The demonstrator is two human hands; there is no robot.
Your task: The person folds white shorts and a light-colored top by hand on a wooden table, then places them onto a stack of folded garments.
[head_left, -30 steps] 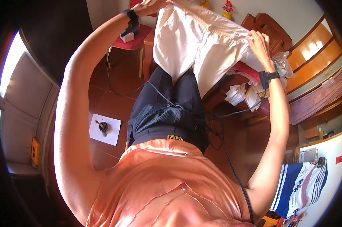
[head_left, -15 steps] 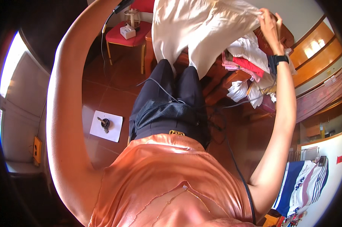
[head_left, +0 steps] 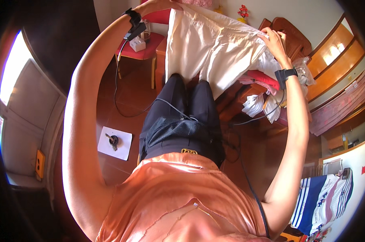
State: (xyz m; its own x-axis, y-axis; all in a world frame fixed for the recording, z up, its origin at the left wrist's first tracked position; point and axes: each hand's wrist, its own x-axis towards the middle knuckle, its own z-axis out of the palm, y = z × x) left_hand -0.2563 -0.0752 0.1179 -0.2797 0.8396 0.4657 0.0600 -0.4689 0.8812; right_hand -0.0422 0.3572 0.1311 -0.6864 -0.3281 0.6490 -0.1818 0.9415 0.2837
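A pair of cream-white pants (head_left: 214,44) hangs spread out in front of my knees, its waistband stretched along the top and both legs hanging down. At the upper edge of the picture my left hand (head_left: 163,5) grips one end of the waistband; part of that hand is cut off. My right hand (head_left: 274,43) pinches the other end, with its fingers bent over the cloth. Black straps with small dark boxes circle both wrists. Behind the pants, on the right, lies a pile of folded clothes (head_left: 263,80) in pink, red and white, partly covered.
A red chair (head_left: 152,47) with a white box (head_left: 137,44) and a glass pot stands at the far left. Cables run across my lap and from my wrists. White paper (head_left: 124,150) with a dark object lies on the floor. A wooden chair (head_left: 291,34) stands far right.
My left hand has come into view at the waistband's left end. The right hand has moved left and slightly down. The pants now hang flatter, their waistband straighter.
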